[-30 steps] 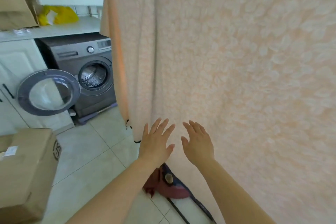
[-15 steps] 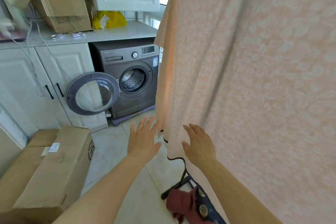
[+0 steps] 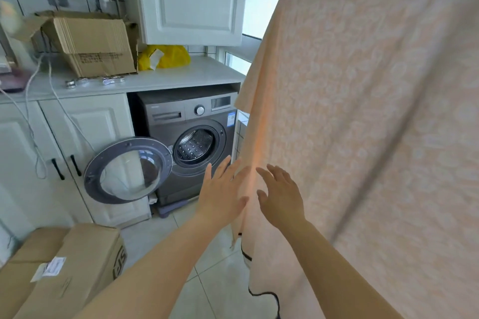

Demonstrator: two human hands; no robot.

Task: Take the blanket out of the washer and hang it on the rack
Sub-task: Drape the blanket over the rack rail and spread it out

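Observation:
A peach patterned blanket [image 3: 368,122] hangs in a tall sheet over a line at the right, filling most of that side; the rack itself is hidden except a black leg [image 3: 267,295] near the floor. My left hand [image 3: 223,194] is held out with straight fingers beside the blanket's left edge. My right hand [image 3: 281,198], fingers straight, lies flat against the blanket's front near that edge. The grey washer [image 3: 186,142] stands under the counter at centre, its round door [image 3: 128,169] swung open to the left and the drum showing no laundry.
A cardboard box [image 3: 62,267] sits on the tiled floor at lower left. White cabinets [image 3: 83,147] flank the washer. On the counter stand another carton [image 3: 93,46] and a yellow bag [image 3: 166,55]. Cables hang down the cabinet doors.
My view has lifted and pulled back, so the blanket's top edge and more of the counter now show. Both hands have risen along the blanket's left edge, still with straight fingers.

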